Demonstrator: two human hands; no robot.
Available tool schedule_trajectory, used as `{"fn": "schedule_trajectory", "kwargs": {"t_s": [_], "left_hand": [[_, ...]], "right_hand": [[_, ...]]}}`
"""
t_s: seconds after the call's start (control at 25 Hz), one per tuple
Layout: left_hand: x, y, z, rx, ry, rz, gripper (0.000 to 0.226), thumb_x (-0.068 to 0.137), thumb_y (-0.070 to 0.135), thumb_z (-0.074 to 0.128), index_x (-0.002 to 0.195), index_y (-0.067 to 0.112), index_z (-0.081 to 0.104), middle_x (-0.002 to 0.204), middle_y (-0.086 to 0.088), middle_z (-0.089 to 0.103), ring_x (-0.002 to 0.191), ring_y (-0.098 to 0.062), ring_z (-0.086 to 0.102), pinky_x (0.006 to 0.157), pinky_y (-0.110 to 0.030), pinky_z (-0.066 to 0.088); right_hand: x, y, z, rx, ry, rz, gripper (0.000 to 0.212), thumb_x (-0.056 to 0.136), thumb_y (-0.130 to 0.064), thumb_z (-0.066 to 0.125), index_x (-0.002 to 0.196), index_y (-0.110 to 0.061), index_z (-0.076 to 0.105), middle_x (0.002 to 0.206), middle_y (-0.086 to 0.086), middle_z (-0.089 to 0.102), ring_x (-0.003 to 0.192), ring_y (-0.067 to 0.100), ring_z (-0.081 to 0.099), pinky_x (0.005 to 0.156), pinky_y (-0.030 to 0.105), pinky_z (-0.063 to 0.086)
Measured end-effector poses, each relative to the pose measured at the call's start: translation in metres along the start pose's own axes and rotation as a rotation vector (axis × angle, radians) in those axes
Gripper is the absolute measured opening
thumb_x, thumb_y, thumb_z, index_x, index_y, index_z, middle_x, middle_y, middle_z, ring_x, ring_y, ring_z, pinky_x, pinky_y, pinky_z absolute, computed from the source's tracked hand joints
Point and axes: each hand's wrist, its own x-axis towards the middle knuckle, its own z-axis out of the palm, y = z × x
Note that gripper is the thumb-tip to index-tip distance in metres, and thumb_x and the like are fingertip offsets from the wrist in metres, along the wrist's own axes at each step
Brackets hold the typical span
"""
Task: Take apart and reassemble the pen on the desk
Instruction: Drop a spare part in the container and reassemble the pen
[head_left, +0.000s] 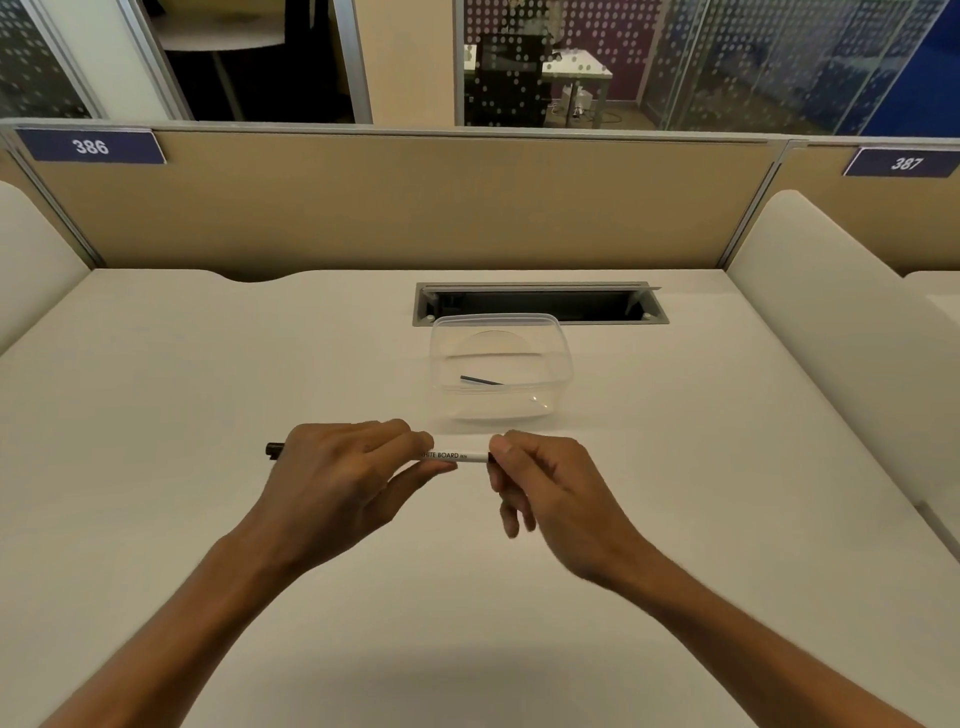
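Note:
A white whiteboard pen (457, 456) with black print lies level between both hands, just above the desk (208, 374). My left hand (343, 467) wraps around its left half, and the pen's black end (274, 449) sticks out past that hand on the left. My right hand (540, 483) pinches the pen's right end with thumb and forefinger; that end is hidden by the fingers. Behind the hands stands a clear plastic container (501, 364) with a thin dark stick-like part (480, 381) lying inside it.
A metal-framed cable slot (540, 304) is sunk into the desk behind the container. A beige partition (415, 202) closes the desk's far edge, with white side panels (831, 322) left and right.

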Motion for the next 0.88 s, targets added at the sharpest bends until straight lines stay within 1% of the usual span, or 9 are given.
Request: {"fn": "schedule_trajectory", "kwargs": {"t_s": [0.08, 0.12, 0.24, 0.36, 0.48, 0.6, 0.76, 0.84, 0.88], "left_hand": [[0.004, 0.0, -0.002, -0.106, -0.014, -0.082, 0.034, 0.09, 0.043, 0.054, 0.081, 0.015, 0.072, 0.058, 0.006, 0.061, 0.043, -0.019, 0.051, 0.037, -0.025, 0.036], [0.006, 0.0, -0.003, -0.157, -0.022, -0.123, 0.036, 0.089, 0.045, 0.053, 0.081, 0.016, 0.072, 0.057, 0.008, 0.06, 0.043, -0.017, 0.049, 0.039, -0.024, 0.035], [0.007, -0.004, -0.003, -0.323, -0.055, -0.201, 0.037, 0.086, 0.051, 0.053, 0.081, 0.02, 0.073, 0.053, 0.018, 0.049, 0.045, -0.004, 0.039, 0.043, -0.023, 0.032], [0.008, -0.006, -0.004, -0.454, -0.091, -0.228, 0.034, 0.086, 0.051, 0.056, 0.082, 0.023, 0.074, 0.051, 0.024, 0.044, 0.046, -0.005, 0.039, 0.044, -0.024, 0.03], [0.008, -0.005, -0.004, -0.487, -0.1, -0.215, 0.033, 0.086, 0.052, 0.056, 0.083, 0.024, 0.074, 0.052, 0.021, 0.046, 0.046, -0.006, 0.04, 0.043, -0.026, 0.032], [0.009, -0.001, -0.004, -0.357, -0.031, -0.145, 0.034, 0.088, 0.049, 0.057, 0.083, 0.021, 0.074, 0.055, 0.017, 0.051, 0.045, -0.005, 0.042, 0.04, -0.025, 0.036], [0.003, -0.003, 0.0, -0.013, 0.054, 0.047, 0.026, 0.09, 0.035, 0.064, 0.083, 0.011, 0.072, 0.058, 0.0, 0.061, 0.043, -0.021, 0.05, 0.035, -0.029, 0.039], [0.001, -0.003, 0.0, 0.039, 0.047, 0.089, 0.026, 0.091, 0.034, 0.063, 0.084, 0.01, 0.071, 0.059, -0.001, 0.062, 0.043, -0.022, 0.051, 0.035, -0.029, 0.039], [0.002, -0.003, -0.001, 0.024, 0.034, 0.083, 0.027, 0.091, 0.035, 0.062, 0.085, 0.011, 0.071, 0.06, 0.0, 0.063, 0.044, -0.022, 0.052, 0.036, -0.028, 0.039]], "right_hand": [[-0.003, 0.003, -0.003, -0.537, 0.163, -0.348, 0.026, 0.099, -0.03, 0.043, 0.081, -0.019, 0.059, 0.06, -0.005, 0.055, 0.05, 0.016, 0.049, 0.047, 0.033, 0.041], [-0.003, 0.005, -0.005, -0.687, 0.198, -0.486, 0.023, 0.099, -0.028, 0.044, 0.089, -0.016, 0.062, 0.068, -0.004, 0.06, 0.052, 0.016, 0.051, 0.045, 0.034, 0.042], [0.002, 0.008, -0.018, -0.797, 0.171, -0.667, 0.02, 0.1, -0.025, 0.046, 0.1, -0.012, 0.062, 0.078, 0.001, 0.063, 0.055, 0.022, 0.053, 0.041, 0.032, 0.041], [0.006, 0.006, -0.024, -0.873, 0.152, -0.742, 0.013, 0.102, -0.026, 0.044, 0.102, -0.016, 0.053, 0.076, 0.002, 0.06, 0.053, 0.021, 0.047, 0.041, 0.031, 0.038], [0.007, 0.003, -0.026, -0.825, 0.101, -0.734, 0.018, 0.102, -0.024, 0.043, 0.097, -0.013, 0.056, 0.073, 0.002, 0.058, 0.053, 0.02, 0.043, 0.041, 0.033, 0.038], [0.003, -0.001, -0.019, -0.513, 0.035, -0.555, 0.024, 0.1, -0.025, 0.044, 0.082, -0.016, 0.057, 0.063, -0.007, 0.054, 0.05, 0.015, 0.049, 0.047, 0.03, 0.042], [0.001, -0.006, -0.009, 0.289, -0.156, 0.097, 0.042, 0.102, -0.028, 0.041, 0.062, -0.019, 0.046, 0.046, -0.011, 0.032, 0.034, 0.015, 0.049, 0.041, 0.02, 0.036], [0.002, -0.008, -0.011, 0.423, -0.23, 0.273, 0.047, 0.104, -0.029, 0.04, 0.058, -0.019, 0.046, 0.045, -0.009, 0.028, 0.032, 0.015, 0.047, 0.04, 0.019, 0.034], [0.002, -0.009, -0.011, 0.414, -0.234, 0.287, 0.048, 0.104, -0.029, 0.04, 0.057, -0.019, 0.047, 0.045, -0.008, 0.03, 0.033, 0.016, 0.048, 0.041, 0.019, 0.034]]}}
